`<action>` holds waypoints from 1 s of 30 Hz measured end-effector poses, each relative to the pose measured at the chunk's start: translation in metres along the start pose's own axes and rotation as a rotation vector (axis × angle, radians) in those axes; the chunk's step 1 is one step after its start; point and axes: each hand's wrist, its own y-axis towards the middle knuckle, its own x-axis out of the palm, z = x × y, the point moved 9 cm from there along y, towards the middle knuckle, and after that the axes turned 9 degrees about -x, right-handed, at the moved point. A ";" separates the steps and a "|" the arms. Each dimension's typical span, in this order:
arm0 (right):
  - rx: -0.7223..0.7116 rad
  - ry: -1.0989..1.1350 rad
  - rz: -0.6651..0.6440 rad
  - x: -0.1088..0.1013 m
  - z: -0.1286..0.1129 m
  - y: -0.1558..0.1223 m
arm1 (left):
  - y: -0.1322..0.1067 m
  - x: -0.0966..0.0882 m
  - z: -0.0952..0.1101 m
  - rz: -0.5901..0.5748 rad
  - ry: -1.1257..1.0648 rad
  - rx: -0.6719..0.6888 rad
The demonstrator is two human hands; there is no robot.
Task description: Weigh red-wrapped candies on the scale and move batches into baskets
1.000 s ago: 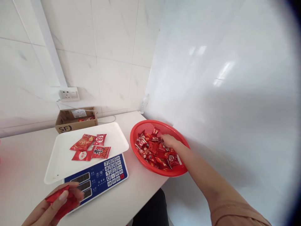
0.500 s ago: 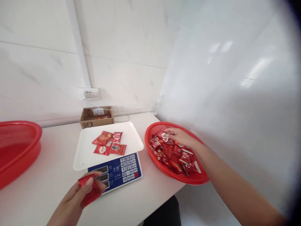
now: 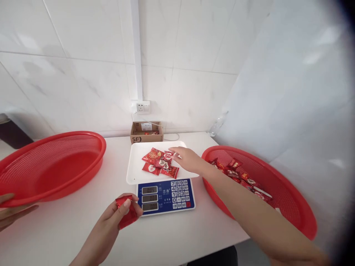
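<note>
Weighing step: right hand (image 3: 188,159) over scale tray (image 3: 135,173), seemingly letting go of packet (image 3: 167,155); left hand (image 3: 118,216) clenched on red wrapper (image 3: 126,217). Next: clean release, then a steady reading.

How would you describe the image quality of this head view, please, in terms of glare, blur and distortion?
Head view: even, bright light; soft glare on the right wall; dark vignette at the right edge; the scale tray and red packets are sharp; the right forearm looks stretched, slightly blurred.
</note>
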 end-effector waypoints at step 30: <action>0.013 0.494 -0.069 0.088 -0.039 -0.149 | -0.020 0.110 -0.042 -0.526 0.397 0.000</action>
